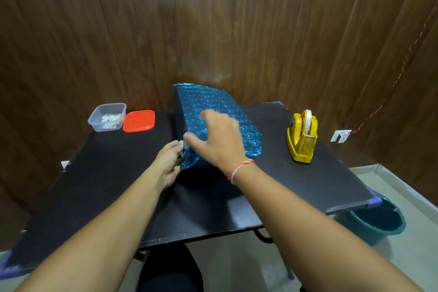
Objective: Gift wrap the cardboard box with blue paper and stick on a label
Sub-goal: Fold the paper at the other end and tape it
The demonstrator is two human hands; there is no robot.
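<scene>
Hands meet at the near left corner of the box (213, 111), which sits in the middle of the black bench (106, 185) in front of me, already covered across its top in shiny blue paper (251, 137) printed with small hearts. My right hand (218, 140) is spread, fingers straight and apart, lying over the top of the paper as if to hold it flat, though it is slightly blurred and I cannot tell how firmly it presses. My left hand (169, 163) is at the near left end of the parcel, its fingertips touching the loose paper there; whether they pinch the fold or only push it in, I cannot tell. I judge the step to be closing this end: the paper at the corner looks crumpled and not yet folded down. Next I would need to crease that flap snug against the box end and keep it pinned while I reach for tape. The yellow tape dispenser (302, 140) stands well apart at the right of the bench, so one hand must let go. At the far left sit a clear plastic tub (94, 123) with small paper pieces inside, possibly the labels, and just beside it a red lid (139, 121).
</scene>
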